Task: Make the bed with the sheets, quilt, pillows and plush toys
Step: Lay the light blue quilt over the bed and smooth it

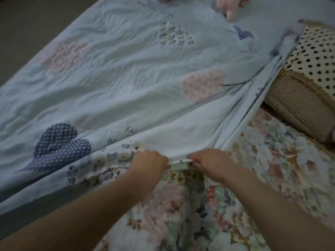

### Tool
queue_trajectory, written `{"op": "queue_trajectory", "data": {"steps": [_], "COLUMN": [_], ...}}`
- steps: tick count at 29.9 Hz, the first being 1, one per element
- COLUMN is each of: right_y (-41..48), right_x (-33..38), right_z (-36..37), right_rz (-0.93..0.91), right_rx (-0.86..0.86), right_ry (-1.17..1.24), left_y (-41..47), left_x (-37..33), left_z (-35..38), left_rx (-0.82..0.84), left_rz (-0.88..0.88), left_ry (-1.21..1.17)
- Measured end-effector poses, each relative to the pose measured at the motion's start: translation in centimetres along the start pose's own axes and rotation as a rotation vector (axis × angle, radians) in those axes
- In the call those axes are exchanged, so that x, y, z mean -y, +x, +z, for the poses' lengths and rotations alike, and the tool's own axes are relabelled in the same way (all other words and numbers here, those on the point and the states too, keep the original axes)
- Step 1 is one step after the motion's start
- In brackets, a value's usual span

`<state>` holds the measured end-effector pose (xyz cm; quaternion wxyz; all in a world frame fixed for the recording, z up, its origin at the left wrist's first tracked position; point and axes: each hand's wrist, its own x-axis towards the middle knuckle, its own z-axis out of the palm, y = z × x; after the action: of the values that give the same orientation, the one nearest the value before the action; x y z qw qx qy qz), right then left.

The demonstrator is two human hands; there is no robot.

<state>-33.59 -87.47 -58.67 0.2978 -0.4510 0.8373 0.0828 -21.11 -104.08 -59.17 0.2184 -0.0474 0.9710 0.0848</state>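
quilt [126, 78]: pale blue with heart patches, spread out flat, wrinkled
left grip [150, 164]: fingers curled round the quilt's near hem
right grip [211, 163]: clenched on the same quilt hem, further right
sheet [272, 169]: floral, showing under and right of the quilt
pillow [311, 66]: dotted and striped, against the quilt's right edge

- My left grip [151, 160] and right grip [211, 159] curl over the quilt [126, 73] hem; my fingertips are hidden under it.
- The lettering [131, 129] by the fold is creased; I can't read it.
- A pink thing [231, 6] is cut by the top edge; I can't tell what.
- The dotted pillow [315, 57] runs off the right edge.
- The floral sheet [272, 160] blurs toward the right.
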Motion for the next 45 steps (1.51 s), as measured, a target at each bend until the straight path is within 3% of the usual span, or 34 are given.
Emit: {"op": "queue_trajectory", "data": {"steps": [5, 9, 19, 25, 32, 35, 39, 45], "right_y": [-10.6, -16.5, -26.4, -31.4, -29.7, -28.2, -27.3, -28.9], "right_x": [3.1, 7.9, 13.6, 14.0, 15.3, 14.8, 11.9, 2.0], "right_z": [5.5, 10.3, 18.7, 23.8, 25.8, 23.7, 18.1, 7.9], "right_rz": [0.063, 0.090, 0.125, 0.161, 0.232, 0.306, 0.387, 0.505], "right_rx": [0.093, 0.146, 0.462, 0.532, 0.503, 0.527, 0.048, -0.394], "right_ry": [0.124, 0.243, 0.284, 0.390, 0.482, 0.650, 0.879, 0.786], "left_y": [-7.6, -13.0, -24.6, -26.6, -24.5, -22.9, -18.0, -8.0], "left_x": [-5.2, -7.0, -13.8, -18.1, -17.9, -18.8, -19.7, -22.4], "left_z": [2.0, 5.1, 12.4, 17.3, 16.8, 13.9, 8.2, -3.1], "left_rx": [0.325, 0.516, 0.851, 1.016, 1.040, 0.982, 0.681, 0.238], "left_rz": [0.193, 0.246, 0.293, 0.302, 0.273, 0.285, 0.303, 0.359], "left_ry": [0.031, 0.028, -0.149, -0.018, 0.008, 0.045, 0.019, 0.005]}}
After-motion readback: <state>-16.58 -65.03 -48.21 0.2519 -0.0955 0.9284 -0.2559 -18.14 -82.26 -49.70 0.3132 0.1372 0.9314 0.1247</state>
